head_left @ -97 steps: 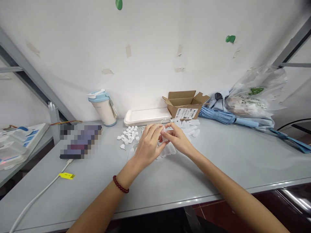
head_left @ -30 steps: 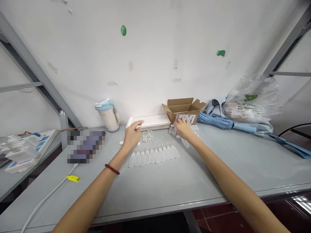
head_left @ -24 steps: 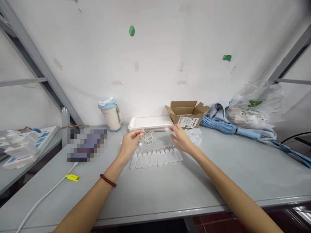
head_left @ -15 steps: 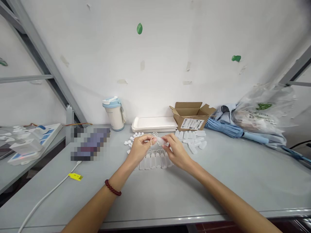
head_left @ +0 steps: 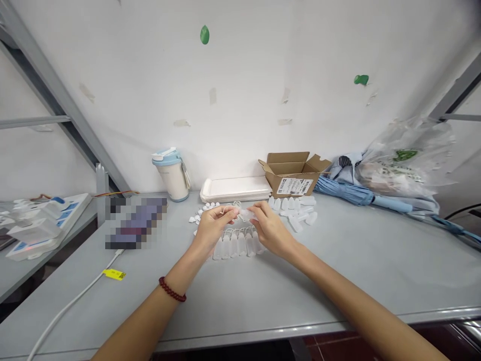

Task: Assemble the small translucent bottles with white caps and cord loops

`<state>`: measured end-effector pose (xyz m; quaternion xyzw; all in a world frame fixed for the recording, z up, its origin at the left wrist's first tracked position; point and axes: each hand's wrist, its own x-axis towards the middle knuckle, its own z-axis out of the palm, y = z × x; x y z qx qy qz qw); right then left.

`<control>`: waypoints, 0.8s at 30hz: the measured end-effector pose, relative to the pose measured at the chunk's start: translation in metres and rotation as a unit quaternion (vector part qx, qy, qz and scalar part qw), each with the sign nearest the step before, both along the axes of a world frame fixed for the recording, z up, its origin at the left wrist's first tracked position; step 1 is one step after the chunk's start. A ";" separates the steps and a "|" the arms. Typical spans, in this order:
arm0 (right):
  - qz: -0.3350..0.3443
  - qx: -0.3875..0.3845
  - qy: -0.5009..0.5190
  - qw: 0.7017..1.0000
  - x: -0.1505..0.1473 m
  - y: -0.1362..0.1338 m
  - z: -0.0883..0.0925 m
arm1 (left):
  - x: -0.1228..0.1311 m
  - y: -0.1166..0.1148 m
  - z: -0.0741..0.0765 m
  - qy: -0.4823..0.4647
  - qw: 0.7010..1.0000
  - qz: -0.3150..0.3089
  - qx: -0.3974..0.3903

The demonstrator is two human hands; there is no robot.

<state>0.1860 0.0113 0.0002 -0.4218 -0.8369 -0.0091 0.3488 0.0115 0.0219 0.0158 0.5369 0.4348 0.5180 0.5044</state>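
Pinched between my two hands is a small translucent white plastic sleeve (head_left: pixel 246 214) with a thin white cord loop at it. My left hand (head_left: pixel 213 226) grips its left end and the cord between thumb and forefinger. On the other end, my right hand (head_left: pixel 273 230) has its thumb and fingertips closed. Just below, a row of similar plastic sleeves with cord loops (head_left: pixel 233 245) lies on the table, partly covered by both hands. Small white pieces (head_left: pixel 210 206) are gathered behind my left hand. More translucent sleeves (head_left: pixel 296 215), without visible cords, lie right of my right hand.
A stack of white trays (head_left: pixel 236 188) and an open cardboard box (head_left: pixel 291 175) stand along the wall. Left are a blue-lidded cup (head_left: pixel 172 178), a blurred phone-like slab (head_left: pixel 137 223) on a white cable, and a power strip (head_left: pixel 48 225). Right lie a blue umbrella (head_left: pixel 349 193) and a plastic bag (head_left: pixel 406 160).
The view has shifted slightly. My left fingers have closed further over the cord, and its loop shows less beside the thumb. The sleeve stays between both hands.
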 end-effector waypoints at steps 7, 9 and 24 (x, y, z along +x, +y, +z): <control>-0.012 0.038 -0.021 0.999 0.001 0.001 -0.003 | 0.002 -0.004 0.002 0.060 0.998 0.007 0.025; -0.013 0.046 -0.025 0.999 0.000 0.001 -0.003 | 0.002 -0.005 0.002 0.064 0.997 0.013 0.032; -0.003 0.028 -0.025 0.999 -0.004 -0.005 -0.004 | 0.004 -0.005 0.001 0.025 1.000 0.003 0.017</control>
